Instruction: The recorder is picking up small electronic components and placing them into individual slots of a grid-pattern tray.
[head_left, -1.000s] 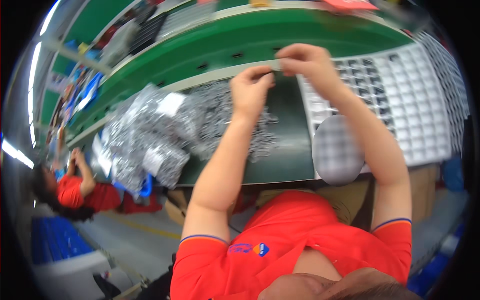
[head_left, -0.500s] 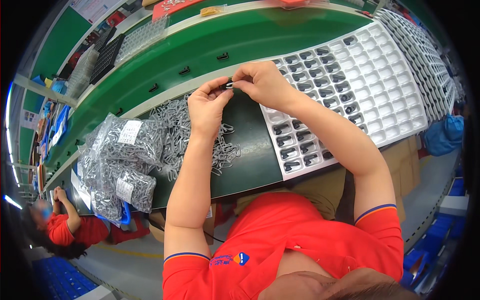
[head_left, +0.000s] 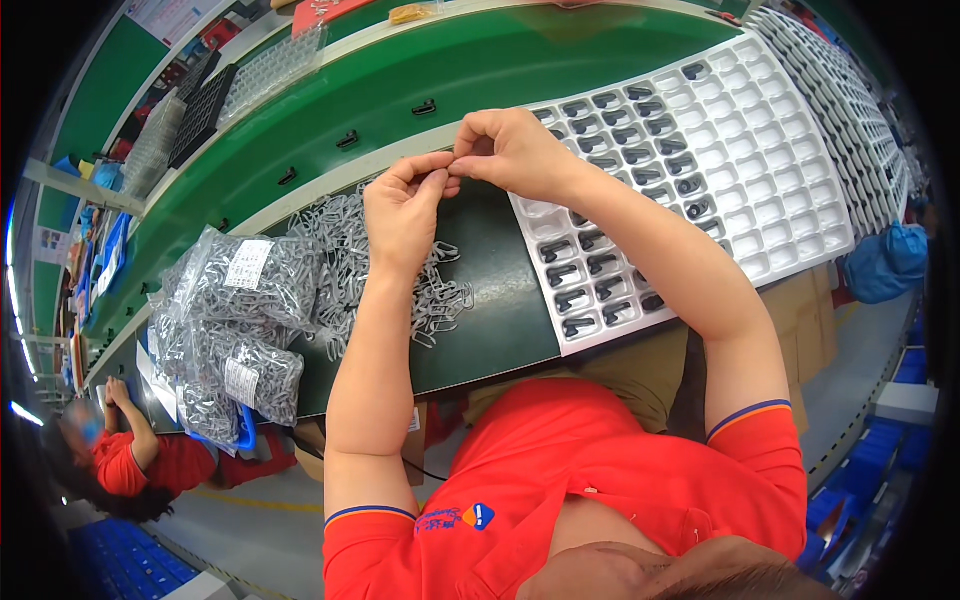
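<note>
My left hand [head_left: 402,210] and my right hand [head_left: 515,152] meet fingertip to fingertip above the near edge of the green conveyor belt. Both are closed in a pinch. A small black part showed between them a moment ago; the fingers now cover nearly all of it. Left of and below my left wrist lies a loose heap of grey metal clips [head_left: 345,250], spread on the dark green tabletop [head_left: 500,290]. Beneath my right forearm is a white compartment tray [head_left: 745,215], with small black parts [head_left: 620,118] in many of its left-hand pockets.
Clear plastic bags of grey clips [head_left: 255,290] are piled at the left. Black parts [head_left: 424,107] lie spaced along the conveyor belt [head_left: 500,70]. Stacked white trays [head_left: 850,110] stand at the right, by a blue bag [head_left: 887,265]. A co-worker in red [head_left: 150,450] sits far left.
My fingertips have closed tighter together, hiding the black part that showed between them. The parts on the belt appear slightly further left, and the whole view has shifted a little.
</note>
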